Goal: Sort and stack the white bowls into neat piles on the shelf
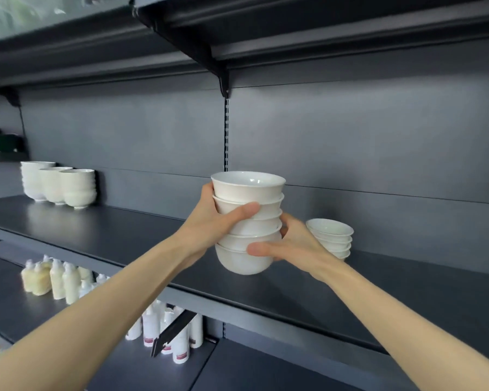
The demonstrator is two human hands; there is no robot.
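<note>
A stack of several white bowls (249, 193) hangs in the air above the dark shelf (124, 230), held between both hands. My left hand (212, 224) grips its left side, thumb across the front. My right hand (291, 246) wraps the lower right side, thumb across the bottom bowl. Just right of it, a shorter pile of smaller white bowls (332, 235) stands on the shelf near the back wall. At the far left of the same shelf stand three piles of white bowls (60, 183), side by side.
Another dark shelf (294, 29) hangs overhead on a bracket (223, 83). White bottles (57, 277) stand on the lower shelf at the left, and more white bottles (175, 334) stand below the shelf edge. The dark back panel (350, 142) closes the rear.
</note>
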